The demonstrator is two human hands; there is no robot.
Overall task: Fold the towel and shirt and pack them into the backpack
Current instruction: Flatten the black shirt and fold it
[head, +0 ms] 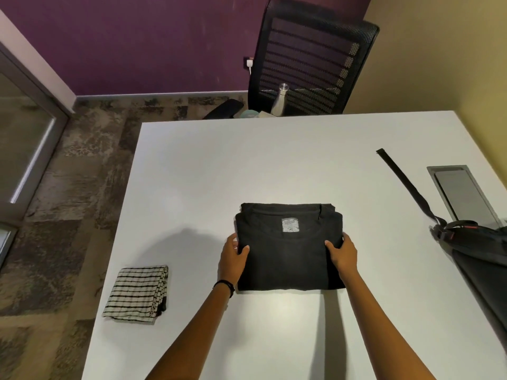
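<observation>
A black shirt [289, 259] lies folded into a square on the white table [274, 160], its neck label facing up. My left hand [233, 257] grips its left edge, thumb on top. On the opposite side, my right hand [343, 255] grips the right edge the same way. A folded cream towel with black stripes [138, 293] rests near the table's left edge. The black backpack [482, 259] lies at the right edge, partly out of frame, with a long strap [403, 182] stretched across the table.
A black mesh office chair [312, 58] stands behind the table's far edge, with a steel bottle [279, 98] on its seat. A grey cable hatch [463, 193] is set into the table at the right. Carpet floor lies to the left.
</observation>
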